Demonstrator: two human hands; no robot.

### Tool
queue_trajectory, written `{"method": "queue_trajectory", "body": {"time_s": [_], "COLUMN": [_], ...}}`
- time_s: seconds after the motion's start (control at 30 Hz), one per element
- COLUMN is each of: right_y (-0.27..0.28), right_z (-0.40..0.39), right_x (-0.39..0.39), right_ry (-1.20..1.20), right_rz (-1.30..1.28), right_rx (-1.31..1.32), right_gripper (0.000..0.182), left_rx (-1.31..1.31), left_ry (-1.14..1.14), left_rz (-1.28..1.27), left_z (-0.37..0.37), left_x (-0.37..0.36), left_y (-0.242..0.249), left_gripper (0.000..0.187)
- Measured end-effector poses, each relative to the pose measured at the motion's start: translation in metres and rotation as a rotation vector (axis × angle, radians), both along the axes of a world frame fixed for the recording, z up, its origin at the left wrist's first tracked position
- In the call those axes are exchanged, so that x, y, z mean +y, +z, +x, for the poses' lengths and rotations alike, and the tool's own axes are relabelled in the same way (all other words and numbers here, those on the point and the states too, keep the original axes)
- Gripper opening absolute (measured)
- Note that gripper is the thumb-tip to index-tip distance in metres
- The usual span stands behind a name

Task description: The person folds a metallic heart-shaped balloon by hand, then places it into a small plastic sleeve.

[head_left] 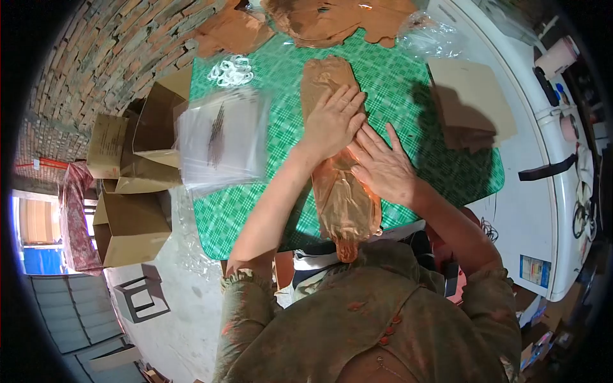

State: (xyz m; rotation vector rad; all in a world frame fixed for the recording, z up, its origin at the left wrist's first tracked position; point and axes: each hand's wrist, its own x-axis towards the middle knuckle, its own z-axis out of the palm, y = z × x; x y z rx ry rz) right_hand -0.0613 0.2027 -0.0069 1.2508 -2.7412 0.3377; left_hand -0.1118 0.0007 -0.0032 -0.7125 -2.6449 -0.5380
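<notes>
A long copper-orange package in thin crinkled film (348, 210) lies lengthwise on the green checked tabletop (287, 83). Its narrow gathered end hangs over the front edge, toward my body. What is inside the film I cannot make out. My left hand (333, 122) lies flat across the upper half of the package, fingers stretched out. Just to its right, my right hand (386, 167) rests with fingers spread on the package's right side, its fingertips close to the left hand's. Neither hand grips anything.
Stacked clear plastic bags (223, 140) and white loops (231, 70) are at the left. Brown crumpled sheets (338, 22) and clear film (434, 38) lie at the far edge. Cardboard pieces (472, 96) are on the right. Open cardboard boxes (134, 223) stand left of the table.
</notes>
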Motion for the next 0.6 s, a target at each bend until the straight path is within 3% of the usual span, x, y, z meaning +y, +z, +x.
{"method": "queue_trajectory", "body": {"time_s": [0.33, 0.6], "right_y": [0.004, 0.003], "right_z": [0.001, 0.031], "right_x": [-0.001, 0.013], "right_ry": [-0.028, 0.041], "right_rz": [0.082, 0.000], "right_rx": [-0.033, -0.093], "right_gripper": [0.063, 0.071], "left_rx": [-0.029, 0.018], "left_ry": [0.089, 0.120], "left_rz": [-0.150, -0.215], "left_z": [-0.011, -0.012], "left_x": [-0.009, -0.007], "left_y": [-0.019, -0.026], "left_gripper": [0.054, 0.055]}}
